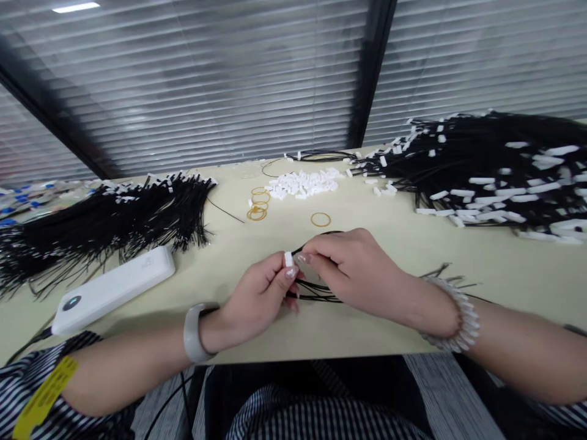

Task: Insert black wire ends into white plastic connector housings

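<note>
Near the table's front edge, my left hand (261, 293) pinches a small white connector (288, 259) between thumb and forefinger. Black wires (316, 293) run rightward from its fingers and pass under my right hand (348, 263). Thumb and forefinger of my right hand are closed on a black wire just right of the connector. Beyond the hands, a single yellow rubber band (320, 219) lies on the table, and more rubber bands (257, 212) lie to its left beside a pile of small white connectors (302, 183).
A white power bank (114, 287) lies on the table (238, 342) at the left, in front of a black wire bundle (137, 214). A larger heap of black wires with white connectors (486, 159) fills the back right. Blinds (229, 73) stand behind.
</note>
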`<move>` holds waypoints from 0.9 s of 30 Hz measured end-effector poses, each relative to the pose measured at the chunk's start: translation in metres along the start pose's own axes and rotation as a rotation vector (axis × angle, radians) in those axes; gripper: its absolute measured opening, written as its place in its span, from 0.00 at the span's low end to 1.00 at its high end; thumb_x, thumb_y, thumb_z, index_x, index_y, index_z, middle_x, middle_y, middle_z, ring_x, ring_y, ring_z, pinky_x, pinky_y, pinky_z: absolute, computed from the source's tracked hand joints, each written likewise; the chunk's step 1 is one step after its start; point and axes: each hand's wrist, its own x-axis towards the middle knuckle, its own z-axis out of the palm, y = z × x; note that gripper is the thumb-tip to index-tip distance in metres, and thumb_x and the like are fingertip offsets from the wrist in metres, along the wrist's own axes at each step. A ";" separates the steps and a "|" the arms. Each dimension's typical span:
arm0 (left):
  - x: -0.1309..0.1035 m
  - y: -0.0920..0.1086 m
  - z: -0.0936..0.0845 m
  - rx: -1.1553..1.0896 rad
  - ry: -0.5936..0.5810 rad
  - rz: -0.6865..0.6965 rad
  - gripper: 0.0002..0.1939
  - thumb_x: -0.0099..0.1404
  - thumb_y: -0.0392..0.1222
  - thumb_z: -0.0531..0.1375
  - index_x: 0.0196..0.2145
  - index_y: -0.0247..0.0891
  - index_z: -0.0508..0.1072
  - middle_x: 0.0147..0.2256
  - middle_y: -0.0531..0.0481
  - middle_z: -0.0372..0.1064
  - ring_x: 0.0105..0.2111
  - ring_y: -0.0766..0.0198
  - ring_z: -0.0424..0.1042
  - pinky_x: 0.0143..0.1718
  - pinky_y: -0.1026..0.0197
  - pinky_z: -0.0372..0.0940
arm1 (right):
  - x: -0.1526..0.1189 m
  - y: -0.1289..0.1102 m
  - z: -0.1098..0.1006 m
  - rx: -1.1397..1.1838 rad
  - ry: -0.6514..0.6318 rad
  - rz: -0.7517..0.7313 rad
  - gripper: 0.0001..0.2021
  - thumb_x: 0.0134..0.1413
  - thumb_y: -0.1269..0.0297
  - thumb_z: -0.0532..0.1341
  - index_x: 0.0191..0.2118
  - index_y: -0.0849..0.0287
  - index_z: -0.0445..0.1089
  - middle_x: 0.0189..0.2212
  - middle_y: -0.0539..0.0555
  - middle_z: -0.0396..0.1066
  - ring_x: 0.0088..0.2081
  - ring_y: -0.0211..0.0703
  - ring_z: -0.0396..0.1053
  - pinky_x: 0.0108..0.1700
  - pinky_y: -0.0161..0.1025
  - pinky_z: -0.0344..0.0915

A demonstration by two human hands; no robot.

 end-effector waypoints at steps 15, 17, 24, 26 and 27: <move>-0.004 0.003 -0.001 0.384 0.026 0.140 0.13 0.68 0.42 0.44 0.27 0.37 0.58 0.19 0.56 0.60 0.18 0.70 0.62 0.21 0.67 0.58 | -0.006 0.003 0.019 -0.147 0.125 -0.232 0.14 0.54 0.75 0.47 0.25 0.62 0.67 0.20 0.49 0.63 0.23 0.33 0.58 0.25 0.33 0.51; -0.004 0.002 -0.001 0.396 0.026 0.132 0.13 0.68 0.42 0.44 0.27 0.37 0.59 0.19 0.56 0.60 0.18 0.69 0.61 0.21 0.67 0.59 | -0.005 0.002 0.017 -0.117 0.122 -0.212 0.13 0.53 0.75 0.48 0.25 0.63 0.68 0.20 0.49 0.64 0.22 0.33 0.59 0.25 0.32 0.51; -0.005 -0.001 -0.001 0.312 0.012 0.131 0.14 0.68 0.45 0.43 0.28 0.38 0.58 0.20 0.56 0.60 0.18 0.70 0.62 0.21 0.67 0.59 | 0.001 -0.001 0.007 0.434 0.003 0.284 0.07 0.50 0.68 0.58 0.27 0.58 0.73 0.22 0.47 0.71 0.23 0.30 0.65 0.26 0.28 0.59; -0.005 -0.001 -0.001 0.325 0.013 0.161 0.14 0.69 0.46 0.42 0.29 0.38 0.58 0.20 0.56 0.60 0.18 0.70 0.61 0.21 0.66 0.58 | 0.002 0.000 0.009 0.572 -0.031 0.399 0.07 0.49 0.65 0.60 0.26 0.59 0.73 0.20 0.48 0.70 0.22 0.31 0.64 0.24 0.29 0.60; -0.006 -0.001 0.000 0.326 0.014 0.172 0.14 0.69 0.45 0.42 0.29 0.38 0.58 0.20 0.56 0.60 0.18 0.70 0.61 0.21 0.66 0.58 | 0.002 0.000 0.010 0.624 -0.038 0.435 0.07 0.48 0.64 0.61 0.25 0.60 0.73 0.19 0.48 0.69 0.21 0.31 0.63 0.23 0.29 0.59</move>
